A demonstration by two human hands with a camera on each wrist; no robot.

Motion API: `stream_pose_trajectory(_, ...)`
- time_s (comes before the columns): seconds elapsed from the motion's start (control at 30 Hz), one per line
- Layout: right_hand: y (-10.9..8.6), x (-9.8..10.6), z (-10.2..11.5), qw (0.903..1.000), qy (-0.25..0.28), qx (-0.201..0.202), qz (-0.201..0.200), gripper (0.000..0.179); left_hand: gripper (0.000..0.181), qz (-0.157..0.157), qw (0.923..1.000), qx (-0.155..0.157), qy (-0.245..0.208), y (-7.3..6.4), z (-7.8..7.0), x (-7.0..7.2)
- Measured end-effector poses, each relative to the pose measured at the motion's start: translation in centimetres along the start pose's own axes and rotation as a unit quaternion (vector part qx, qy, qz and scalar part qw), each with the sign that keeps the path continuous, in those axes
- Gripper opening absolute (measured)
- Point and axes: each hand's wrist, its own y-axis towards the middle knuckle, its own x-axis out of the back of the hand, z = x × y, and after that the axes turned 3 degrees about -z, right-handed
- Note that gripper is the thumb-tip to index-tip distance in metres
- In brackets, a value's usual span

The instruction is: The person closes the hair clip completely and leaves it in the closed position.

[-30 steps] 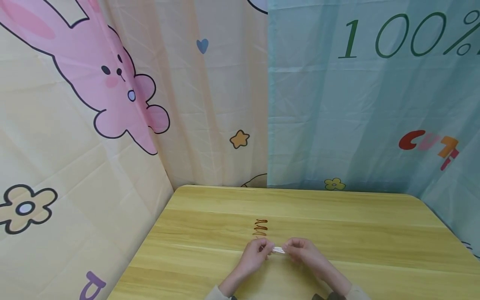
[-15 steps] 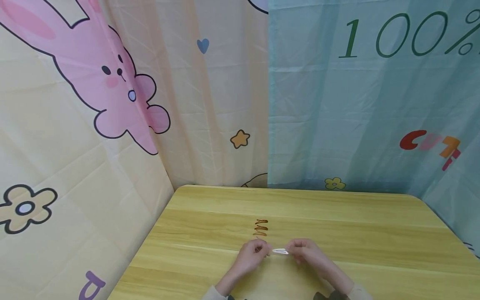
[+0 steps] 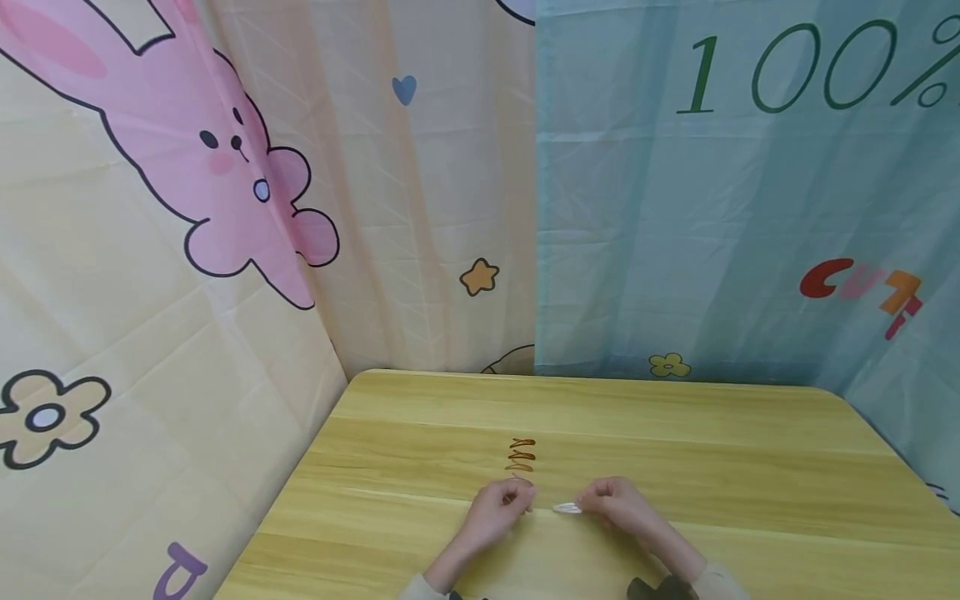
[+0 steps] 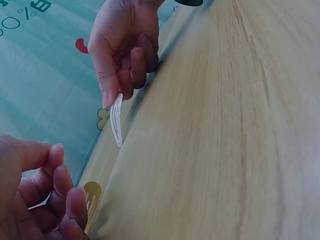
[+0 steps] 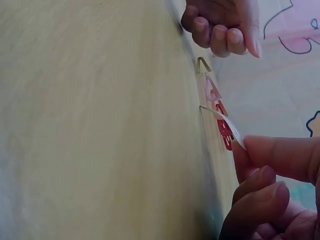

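Note:
My right hand (image 3: 617, 504) pinches a white snap hair clip (image 3: 567, 507) by one end, between thumb and index finger, above the table. The clip's free end points toward my left hand (image 3: 497, 512). In the left wrist view the slim, slightly bowed clip (image 4: 116, 120) hangs tip-down from the fingers. My left hand (image 4: 45, 195) is apart from it, its fingers loosely bent with nothing visible between them. Beyond the left fingers a yellowish hair clip (image 4: 92, 192) shows partly. In the right wrist view a pink clip (image 5: 212, 90) and a red clip (image 5: 225, 131) lie behind the white one.
On the wooden table (image 3: 712, 467), reddish-brown to orange hair clips (image 3: 522, 456) lie in a column just beyond my left hand. An olive clip (image 5: 202, 65) lies at one end of the row. Printed curtains (image 3: 435, 192) stand behind the table.
My left hand has come away from the white hair clip and moved slightly left. The clip stays in my right hand, which has shifted a little right, and more of the clip shows.

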Motion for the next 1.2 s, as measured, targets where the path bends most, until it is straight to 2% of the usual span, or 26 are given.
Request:
stream_pose_trajectory(0.27, -0.22, -0.08, -0.06, 0.9991, -0.034, 0.016, -0.018, 0.019, 0.030, -0.007, 0.9996, 0.010, -0.026, -0.08, 0.25, 0.15)
stream_pose_trajectory(0.83, -0.36, -0.33, -0.36, 0.9972, -0.060, 0.025, -0.038, 0.018, 0.029, -0.004, 0.9993, 0.009, -0.037, 0.08, 0.32, -0.06)
stream_pose_trajectory(1.2, -0.30, -0.15, -0.49, 0.9972, -0.063, 0.022, -0.033, 0.017, 0.032, -0.002, 0.9989, 0.040, -0.026, 0.26, 0.51, 0.39)
